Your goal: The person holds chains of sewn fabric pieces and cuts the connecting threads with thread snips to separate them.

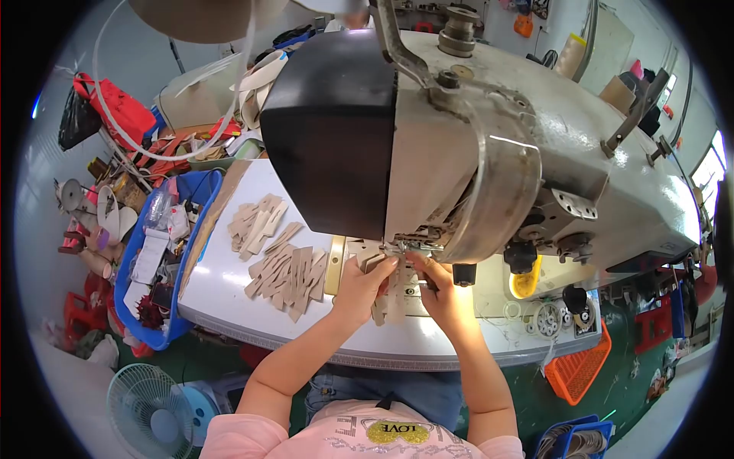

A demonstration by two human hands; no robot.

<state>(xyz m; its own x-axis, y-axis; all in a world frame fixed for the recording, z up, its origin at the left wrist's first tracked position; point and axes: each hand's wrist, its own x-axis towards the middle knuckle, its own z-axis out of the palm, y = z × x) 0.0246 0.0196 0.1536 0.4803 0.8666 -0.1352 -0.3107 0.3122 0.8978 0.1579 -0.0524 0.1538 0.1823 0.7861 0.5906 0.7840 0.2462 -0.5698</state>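
Observation:
An industrial sewing machine point(474, 107) with a black end cover stands over the work area. My left hand point(361, 289) is closed on beige fabric pieces point(395, 297) just in front of the needle area; some strips hang below its fingers. Beside it, my right hand point(446, 289) is closed with its fingertips close to the needle. Something small and dark shows at its fingers, too hidden to name. Left of my hands, flat beige pieces point(287, 277) lie in a loose pile, with another pile of beige pieces point(258, 223) behind it.
A blue bin point(172, 329) full of odds and ends stands at the table's left. On the right lie bobbins point(547, 320) and a yellow object point(525, 277). An orange basket point(579, 367) hangs low by the right edge; a fan point(149, 413) stands at lower left.

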